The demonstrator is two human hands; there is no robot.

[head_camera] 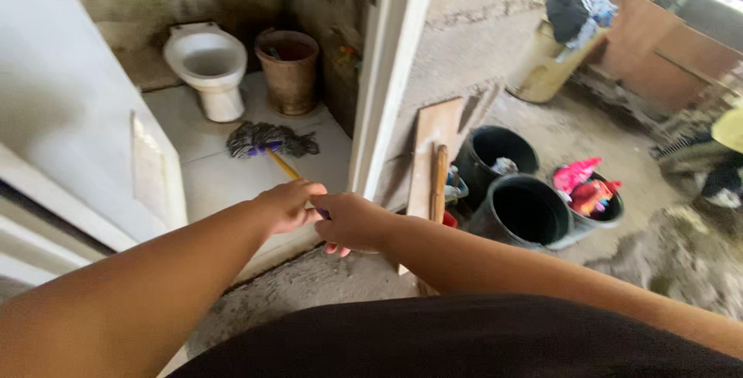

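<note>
Both my hands grip the wooden handle of a mop. My left hand is closed around it a little ahead of my right hand, which holds the near end. The handle runs forward through a doorway to the grey stringy mop head, which lies on the pale tiled floor of a small toilet room. A white toilet bowl stands beyond the mop head, with a brown bucket beside it on the right.
A white door stands open on the left and a white door frame on the right. Wooden boards lean on the concrete wall. Two black buckets and a tub of coloured cloths sit on the rough ground.
</note>
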